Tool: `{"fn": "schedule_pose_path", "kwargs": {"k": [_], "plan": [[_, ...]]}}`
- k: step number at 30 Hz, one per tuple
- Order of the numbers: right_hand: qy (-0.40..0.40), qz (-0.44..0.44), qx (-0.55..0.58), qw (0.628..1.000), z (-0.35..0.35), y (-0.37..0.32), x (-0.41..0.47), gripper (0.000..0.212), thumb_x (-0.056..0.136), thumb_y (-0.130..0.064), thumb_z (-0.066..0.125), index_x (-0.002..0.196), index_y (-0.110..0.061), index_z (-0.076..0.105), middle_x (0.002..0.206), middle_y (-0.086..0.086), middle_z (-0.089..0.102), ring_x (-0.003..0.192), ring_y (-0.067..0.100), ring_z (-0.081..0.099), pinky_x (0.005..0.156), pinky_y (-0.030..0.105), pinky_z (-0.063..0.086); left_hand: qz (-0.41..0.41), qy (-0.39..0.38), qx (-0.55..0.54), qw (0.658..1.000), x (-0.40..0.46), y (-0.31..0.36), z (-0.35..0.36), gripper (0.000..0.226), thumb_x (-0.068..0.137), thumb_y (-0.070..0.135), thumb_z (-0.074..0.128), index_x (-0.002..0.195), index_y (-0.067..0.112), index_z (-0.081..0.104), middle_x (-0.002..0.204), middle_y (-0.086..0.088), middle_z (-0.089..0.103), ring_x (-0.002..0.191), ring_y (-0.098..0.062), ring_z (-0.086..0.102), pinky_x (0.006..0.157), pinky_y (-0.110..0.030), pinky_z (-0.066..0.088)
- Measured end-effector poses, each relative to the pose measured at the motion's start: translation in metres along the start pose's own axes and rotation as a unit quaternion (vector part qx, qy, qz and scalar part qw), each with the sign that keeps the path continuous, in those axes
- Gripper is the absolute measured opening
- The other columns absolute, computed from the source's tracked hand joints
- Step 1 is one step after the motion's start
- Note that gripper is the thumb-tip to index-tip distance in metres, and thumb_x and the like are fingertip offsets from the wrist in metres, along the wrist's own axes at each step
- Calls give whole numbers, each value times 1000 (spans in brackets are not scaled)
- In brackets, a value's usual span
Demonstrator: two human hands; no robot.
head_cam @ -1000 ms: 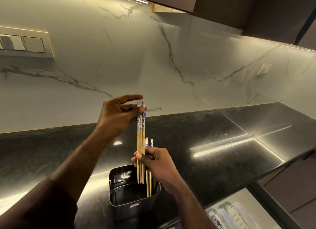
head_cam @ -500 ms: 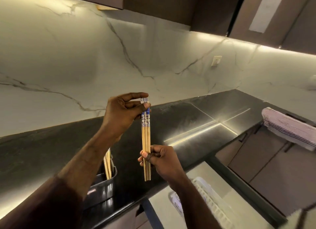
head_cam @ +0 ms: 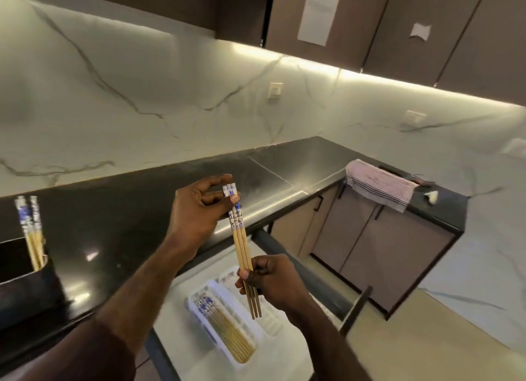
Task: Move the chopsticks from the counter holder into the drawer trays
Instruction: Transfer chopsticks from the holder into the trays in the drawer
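Both hands hold a bundle of three wooden chopsticks with blue-and-white tops, nearly upright over the open drawer. My left hand pinches the patterned tops. Lower down, my right hand grips the shafts, and the tips stick out below it. Under them, a white tray in the drawer holds several chopsticks lying flat. The dark counter holder stands at the far left with a few chopsticks upright in it.
The black counter runs left to right and turns a corner at the right. A striped towel hangs over its edge above the cabinet doors. A second white tray lies beside the first. The drawer front projects rightward.
The view has swung right and down, so the holder is now at the far left and the drawer trays lie below. Both hands have carried the chopstick bundle from the holder out over the drawer.
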State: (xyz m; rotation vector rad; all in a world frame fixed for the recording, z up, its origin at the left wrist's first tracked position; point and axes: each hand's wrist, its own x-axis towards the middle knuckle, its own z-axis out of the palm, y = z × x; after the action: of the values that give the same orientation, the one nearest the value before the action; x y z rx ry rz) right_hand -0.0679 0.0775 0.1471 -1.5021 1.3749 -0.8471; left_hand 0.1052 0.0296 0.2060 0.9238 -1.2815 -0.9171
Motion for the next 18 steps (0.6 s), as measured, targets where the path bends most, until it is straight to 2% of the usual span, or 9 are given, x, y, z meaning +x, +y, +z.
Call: {"fn": "schedule_pose_path", "kwargs": {"k": [3,6,8,13,18], "plan": [[5,24,-23,999,-25,22,-4,12,89,-20,69,81,-14,76,80,7,78,77,23,75,82,44,60,-22,1,15,1000,-7,-18,32,43,80,9,73,122,15,63,88,10,77,79,-13,75,72,-28,61],[-1,53,-36,998,-40,46,3,15,88,-19,70,74,-18,74,78,7,77,77,24,75,83,47,59,-78,1,8,997,-7,-42,53,50,80,8,73,127,17,58,95,-6,76,80,-16,75,72,-30,61],[-11,79,-37,996,-48,60,11,16,88,-19,70,72,-18,73,78,7,77,76,24,75,82,46,60,-105,-5,12,994,-4,-62,61,49,80,7,73,127,14,58,94,-7,75,80,-14,75,68,-26,60],[-32,143,-61,987,-57,96,45,17,90,-14,67,74,-12,73,78,12,76,75,25,74,78,41,62,-168,-11,30,985,7,-131,74,27,82,10,73,109,9,69,85,-4,77,77,-16,75,61,-23,58],[-73,197,-128,969,-53,143,88,16,90,-17,64,89,-5,75,89,14,76,85,27,73,85,42,59,-256,-16,37,966,10,-210,82,11,85,12,70,96,13,70,82,1,77,78,-18,75,62,-26,60]]}}
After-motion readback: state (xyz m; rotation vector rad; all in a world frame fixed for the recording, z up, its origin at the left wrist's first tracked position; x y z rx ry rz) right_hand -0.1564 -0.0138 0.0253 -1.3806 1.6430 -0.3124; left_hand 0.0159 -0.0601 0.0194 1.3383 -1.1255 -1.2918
